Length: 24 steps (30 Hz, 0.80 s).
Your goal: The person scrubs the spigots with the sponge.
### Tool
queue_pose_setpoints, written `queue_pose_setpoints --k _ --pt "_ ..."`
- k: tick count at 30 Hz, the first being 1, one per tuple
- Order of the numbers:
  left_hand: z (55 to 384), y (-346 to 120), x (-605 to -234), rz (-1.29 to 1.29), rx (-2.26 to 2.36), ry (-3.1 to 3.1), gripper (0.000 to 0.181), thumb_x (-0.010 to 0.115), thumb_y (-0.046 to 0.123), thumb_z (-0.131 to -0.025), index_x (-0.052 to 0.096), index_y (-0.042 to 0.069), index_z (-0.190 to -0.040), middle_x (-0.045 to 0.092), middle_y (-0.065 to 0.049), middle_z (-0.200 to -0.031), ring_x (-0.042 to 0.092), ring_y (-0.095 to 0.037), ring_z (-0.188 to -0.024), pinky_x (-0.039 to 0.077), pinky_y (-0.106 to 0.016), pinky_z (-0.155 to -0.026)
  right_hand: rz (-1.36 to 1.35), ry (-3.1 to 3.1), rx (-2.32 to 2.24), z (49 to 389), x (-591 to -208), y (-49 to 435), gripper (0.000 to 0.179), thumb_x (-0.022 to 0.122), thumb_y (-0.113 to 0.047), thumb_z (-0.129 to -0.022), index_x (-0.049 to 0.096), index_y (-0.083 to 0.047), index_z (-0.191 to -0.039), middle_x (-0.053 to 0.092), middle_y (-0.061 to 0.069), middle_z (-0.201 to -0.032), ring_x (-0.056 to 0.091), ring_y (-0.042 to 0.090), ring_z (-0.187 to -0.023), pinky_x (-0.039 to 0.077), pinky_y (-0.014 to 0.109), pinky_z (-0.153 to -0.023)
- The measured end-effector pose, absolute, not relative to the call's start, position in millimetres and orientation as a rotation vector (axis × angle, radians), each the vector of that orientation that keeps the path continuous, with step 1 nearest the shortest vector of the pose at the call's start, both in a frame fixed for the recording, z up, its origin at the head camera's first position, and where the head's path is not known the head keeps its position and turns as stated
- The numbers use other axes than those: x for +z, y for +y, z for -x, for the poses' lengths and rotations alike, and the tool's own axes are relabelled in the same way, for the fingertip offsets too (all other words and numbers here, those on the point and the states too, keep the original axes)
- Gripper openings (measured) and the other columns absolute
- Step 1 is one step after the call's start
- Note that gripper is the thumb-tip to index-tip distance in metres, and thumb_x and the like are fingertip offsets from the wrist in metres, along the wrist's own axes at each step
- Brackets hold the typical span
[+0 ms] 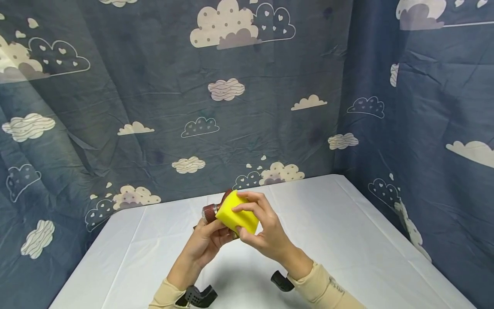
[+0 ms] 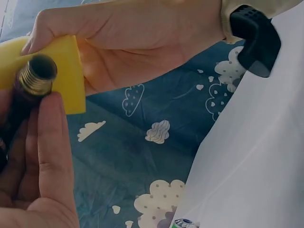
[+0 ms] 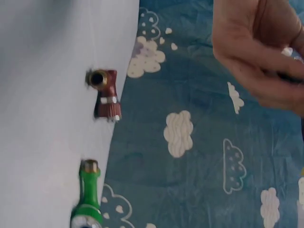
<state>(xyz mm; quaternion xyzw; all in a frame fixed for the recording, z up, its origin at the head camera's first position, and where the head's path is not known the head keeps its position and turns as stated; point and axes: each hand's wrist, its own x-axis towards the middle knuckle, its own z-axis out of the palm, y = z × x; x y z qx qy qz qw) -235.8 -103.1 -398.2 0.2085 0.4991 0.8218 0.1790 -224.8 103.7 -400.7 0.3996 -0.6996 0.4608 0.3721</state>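
My right hand [image 1: 268, 225] grips a smooth yellow sponge [image 1: 239, 212], fingers over its face and thumb below. Close against it, my left hand [image 1: 208, 242] holds a dark tube [image 2: 26, 99] with a brass threaded end, beside the sponge in the left wrist view; its far end is out of view. A maroon fitting [image 1: 210, 213] with a ribbed knob and silver ring shows just behind the hands. In the right wrist view a maroon fitting [image 3: 108, 97] with a round brass opening lies on the table, and a hand [image 3: 263, 57] appears blurred at upper right.
A green bottle-like thing [image 3: 88, 194] with a brass neck stands near the table's far edge; only part shows. White cloth covers the table [image 1: 339, 240]. Dark blue cloud-print curtains [image 1: 162, 86] hang behind and at the right. Black wrist mounts [image 1: 200, 296] sit on both sleeves.
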Motion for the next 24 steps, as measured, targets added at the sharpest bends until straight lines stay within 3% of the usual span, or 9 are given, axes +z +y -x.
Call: queue_pose_setpoints --k 11,24 --pt "219.8 -98.4 -398.9 -0.770 2.296 1.159 0.033 0.046 -0.002 -0.104 0.069 0.013 -0.122 0.080 0.001 -0.105 0.078 -0.008 -0.089 0.065 -0.021 -0.084 -1.138 -1.604 0.975 233.8 -394.8 111.1 0.048 0.070 0.007 -0.073 0.069 -0.005 -0.119 0.053 0.029 -0.138 0.059 0.038 -0.128 0.051 0.024 -0.116" --pt "199.0 -118.3 -403.0 -0.665 2.091 1.401 0.036 0.061 0.001 -0.098 0.058 0.013 -0.132 0.072 0.001 -0.108 0.075 -0.012 -0.096 0.066 -0.031 -0.090 -0.877 -1.700 0.995 247.5 -404.0 128.8 0.043 0.073 0.004 -0.079 0.070 -0.003 -0.121 0.053 0.027 -0.143 0.059 0.041 -0.129 0.050 0.017 -0.114"
